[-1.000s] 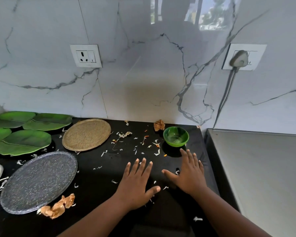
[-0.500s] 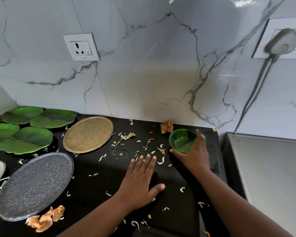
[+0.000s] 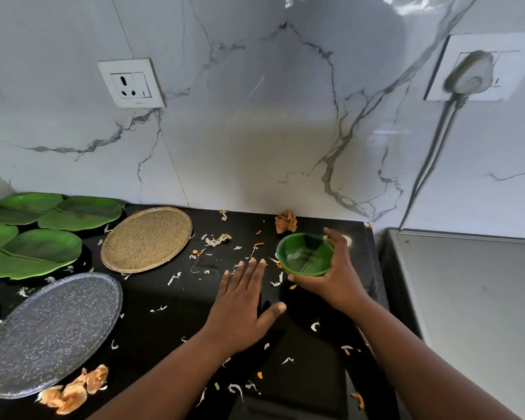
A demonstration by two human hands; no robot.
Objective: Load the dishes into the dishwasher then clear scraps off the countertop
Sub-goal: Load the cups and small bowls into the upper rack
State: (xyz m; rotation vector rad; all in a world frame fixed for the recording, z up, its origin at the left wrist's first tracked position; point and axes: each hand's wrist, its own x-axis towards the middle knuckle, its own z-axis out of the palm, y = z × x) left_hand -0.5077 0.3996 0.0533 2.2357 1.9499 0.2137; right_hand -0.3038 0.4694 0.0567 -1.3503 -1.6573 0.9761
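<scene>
Your right hand (image 3: 338, 283) is wrapped around one small green bowl (image 3: 305, 254), thumb on its near side and fingers curled over the far rim, holding it tilted just above the black countertop (image 3: 164, 328) near the right end. Your left hand (image 3: 243, 310) lies flat and spread on the counter just left of the bowl, gripping nothing. White and orange scraps (image 3: 215, 240) are scattered all around both hands, too many to count. Further left lie two round plates: one tan woven-looking plate (image 3: 146, 239) near the wall and one grey speckled plate (image 3: 47, 331) closer to you. Beyond them sit four green leaf-shaped plates (image 3: 31, 253). Two wall sockets show on the marble backsplash (image 3: 255, 131), one empty (image 3: 131, 83), one with a plug (image 3: 470, 72) in it.
</scene>
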